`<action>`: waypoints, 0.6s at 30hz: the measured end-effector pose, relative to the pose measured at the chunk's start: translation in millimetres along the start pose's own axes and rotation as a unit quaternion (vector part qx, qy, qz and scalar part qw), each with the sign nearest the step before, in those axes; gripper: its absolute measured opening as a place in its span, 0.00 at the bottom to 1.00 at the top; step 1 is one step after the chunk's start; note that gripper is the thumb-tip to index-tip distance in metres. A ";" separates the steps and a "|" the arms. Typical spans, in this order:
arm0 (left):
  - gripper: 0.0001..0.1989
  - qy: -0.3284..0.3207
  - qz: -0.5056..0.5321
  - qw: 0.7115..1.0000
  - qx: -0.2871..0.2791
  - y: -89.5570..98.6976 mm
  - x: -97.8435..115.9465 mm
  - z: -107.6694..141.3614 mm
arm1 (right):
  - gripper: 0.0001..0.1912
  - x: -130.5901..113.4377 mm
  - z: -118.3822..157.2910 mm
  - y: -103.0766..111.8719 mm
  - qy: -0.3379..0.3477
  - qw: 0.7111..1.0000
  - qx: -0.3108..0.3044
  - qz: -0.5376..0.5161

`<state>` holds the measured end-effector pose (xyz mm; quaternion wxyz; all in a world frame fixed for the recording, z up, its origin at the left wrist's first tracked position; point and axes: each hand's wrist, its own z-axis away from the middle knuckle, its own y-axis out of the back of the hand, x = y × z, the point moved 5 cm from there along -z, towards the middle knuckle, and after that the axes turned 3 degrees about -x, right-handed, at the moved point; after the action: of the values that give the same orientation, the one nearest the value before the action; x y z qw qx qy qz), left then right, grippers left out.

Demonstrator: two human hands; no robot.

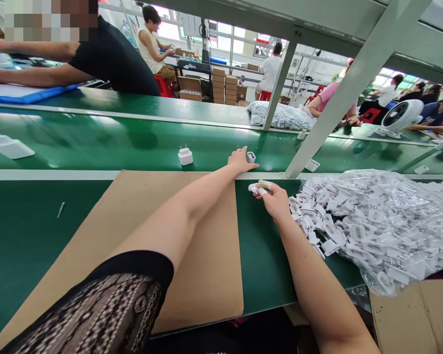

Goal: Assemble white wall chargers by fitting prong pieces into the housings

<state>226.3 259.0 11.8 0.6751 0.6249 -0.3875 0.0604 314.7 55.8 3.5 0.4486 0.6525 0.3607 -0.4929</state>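
Head camera view: the left hand is stretched out over the green belt, right beside a small white block. Its fingers are spread wide, and the block sits by the gap between the fingers and the thumb. I cannot tell if they touch it. The step now looks like picking up this block. I think the next move calls for closing the fingers softly on its sides and lifting it over the pale edge strip.

The right hand is nearer, over the counter. Its fingers are bent close together, with white covers on some tips. I cannot tell if they pinch a small white thing too, because it is all white there.

A white plug with two pins stands on the belt, to the left of the reaching hand. One more white plug lies far to the left. A big brown cardboard sheet lies on the counter under the left arm. A clear bag full of white parts is just beside the right hand, so the right arm could bump it. A slanting metal post comes down to the right of the block, so that side has less room. A person in a black top sits across the belt.
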 end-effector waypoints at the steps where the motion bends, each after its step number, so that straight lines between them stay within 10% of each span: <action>1: 0.52 0.013 0.012 1.000 0.003 -2.6 3.5 -4.0 | 0.15 -0.7 1.0 -0.7 -0.004 1.000 -0.005 -0.011; 9: 0.31 -0.012 0.087 0.996 0.001 9.6 2.5 5.1 | 0.07 -16.6 10.7 11.5 0.043 0.984 0.037 0.171; 18: 0.29 -0.155 0.156 0.970 -0.099 58.9 -19.0 165.0 | 0.10 -18.8 18.1 -12.5 0.092 0.975 -0.052 0.197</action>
<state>105.9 132.1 34.0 0.6477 0.4879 -0.5845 0.0287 292.7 42.4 16.8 0.5351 0.7288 0.2900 -0.3137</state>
